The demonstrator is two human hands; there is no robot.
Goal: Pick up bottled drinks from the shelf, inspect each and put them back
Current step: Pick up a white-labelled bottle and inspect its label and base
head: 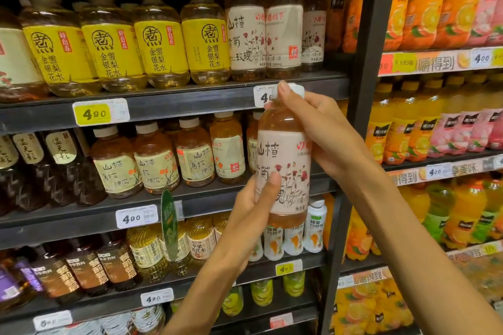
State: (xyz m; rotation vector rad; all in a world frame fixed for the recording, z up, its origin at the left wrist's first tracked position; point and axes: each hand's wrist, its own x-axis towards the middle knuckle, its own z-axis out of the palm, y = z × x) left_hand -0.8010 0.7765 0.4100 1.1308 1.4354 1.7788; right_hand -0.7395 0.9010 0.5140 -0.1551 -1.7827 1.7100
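I hold one bottled drink (285, 155) upright in front of the shelves: amber liquid, a white cap and a pale label with red roses. My left hand (251, 208) grips its lower half from the left, thumb lying across the label. My right hand (321, 128) wraps the neck and shoulder from the right, with fingers up by the cap. Matching rose-label bottles (265, 35) stand on the top shelf (190, 100) directly above, beside a gap at the shelf's right end.
Yellow-label bottles (160, 43) fill the top shelf's left part. Amber and dark tea bottles (155, 160) sit one shelf down, small white bottles (294, 236) below those. A dark upright post (364, 62) separates a rack of orange and pink juice bottles (435, 8) on the right.
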